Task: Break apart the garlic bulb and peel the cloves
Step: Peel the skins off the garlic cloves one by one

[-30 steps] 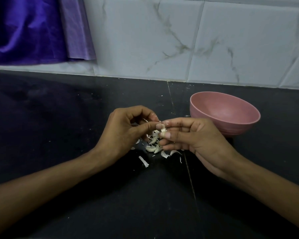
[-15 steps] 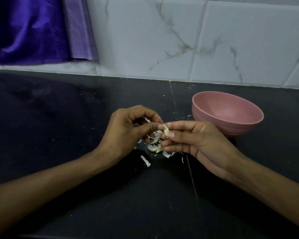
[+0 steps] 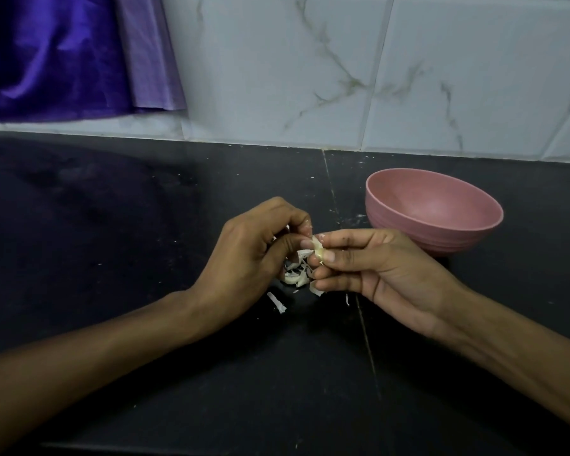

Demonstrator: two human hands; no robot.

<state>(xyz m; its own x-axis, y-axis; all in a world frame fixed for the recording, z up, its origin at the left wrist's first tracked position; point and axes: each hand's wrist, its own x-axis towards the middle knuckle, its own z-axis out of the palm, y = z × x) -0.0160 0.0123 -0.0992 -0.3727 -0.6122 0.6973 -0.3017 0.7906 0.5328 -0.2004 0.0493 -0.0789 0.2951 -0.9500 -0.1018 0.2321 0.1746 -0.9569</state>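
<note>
Fingertips of both hands, left (image 3: 250, 255) and right (image 3: 372, 268), pinch one garlic clove (image 3: 318, 249).

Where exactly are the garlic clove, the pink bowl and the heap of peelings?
garlic clove (image 3: 318, 247), head view, its pale middle between both hands' fingers.
pink bowl (image 3: 408, 174), head view, far rim.
heap of peelings (image 3: 294, 276), head view, centre of the heap.
</note>
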